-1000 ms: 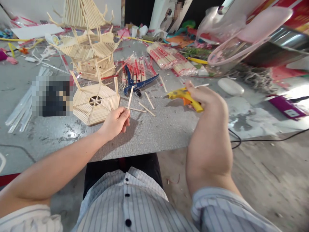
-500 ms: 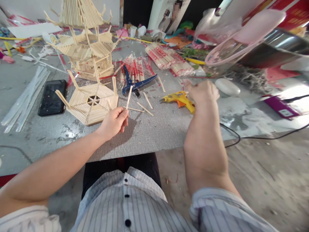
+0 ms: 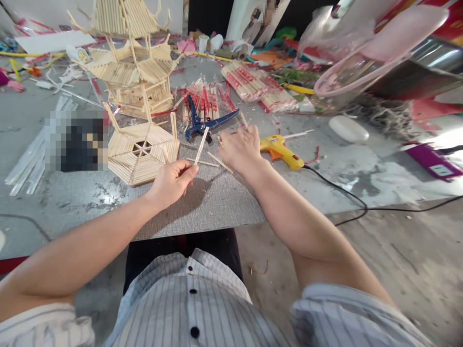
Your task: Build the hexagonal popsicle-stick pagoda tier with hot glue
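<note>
My left hand [image 3: 173,182] pinches a short wooden stick [image 3: 202,144] between thumb and fingers, its end tilted upward. Beside that hand lies a hexagonal stick panel [image 3: 126,166] with upright posts at its corners. My right hand [image 3: 240,148] is low over the table among loose sticks [image 3: 221,163], fingers curled down. Its fingertips are partly hidden, so what they grip does not show. Just right of it rests a yellow glue gun [image 3: 284,150] on its side. Blue-handled cutters [image 3: 208,125] lie beyond both hands.
A tiered stick pagoda [image 3: 133,67] stands behind the panel. Packs of wrapped sticks [image 3: 246,82] lie at the back. On the right are a white oval object [image 3: 348,129], a purple box [image 3: 432,161] and the black cord [image 3: 336,185]. Clear glue sticks [image 3: 29,154] lie left.
My right hand has moved left, from behind the glue gun to the loose sticks. My left hand stays nearly in place with its stick, which leans more to the right.
</note>
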Action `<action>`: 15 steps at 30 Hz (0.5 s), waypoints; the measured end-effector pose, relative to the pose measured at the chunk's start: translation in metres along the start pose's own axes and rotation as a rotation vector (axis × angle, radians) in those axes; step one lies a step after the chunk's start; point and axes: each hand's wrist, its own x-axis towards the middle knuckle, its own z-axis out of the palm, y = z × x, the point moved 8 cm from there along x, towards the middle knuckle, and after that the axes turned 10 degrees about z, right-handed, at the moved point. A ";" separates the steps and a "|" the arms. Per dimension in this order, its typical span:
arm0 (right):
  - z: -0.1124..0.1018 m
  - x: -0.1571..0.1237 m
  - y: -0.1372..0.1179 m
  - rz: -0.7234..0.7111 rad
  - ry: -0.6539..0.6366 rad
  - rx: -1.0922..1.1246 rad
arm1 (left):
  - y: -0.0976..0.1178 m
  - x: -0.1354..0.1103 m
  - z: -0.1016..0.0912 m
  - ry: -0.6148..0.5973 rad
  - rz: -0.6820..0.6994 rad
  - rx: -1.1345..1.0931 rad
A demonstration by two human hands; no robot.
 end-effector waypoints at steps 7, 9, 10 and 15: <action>0.006 0.002 0.000 0.017 -0.088 0.022 | 0.002 -0.001 0.000 0.001 0.040 0.022; 0.004 0.002 0.004 0.029 -0.084 0.075 | 0.003 -0.001 -0.001 0.008 0.048 0.007; 0.001 0.002 0.007 0.035 -0.076 0.119 | 0.004 -0.001 -0.001 0.012 0.051 0.000; -0.012 0.004 0.029 0.022 -0.041 0.477 | 0.004 -0.002 -0.003 0.034 0.047 -0.023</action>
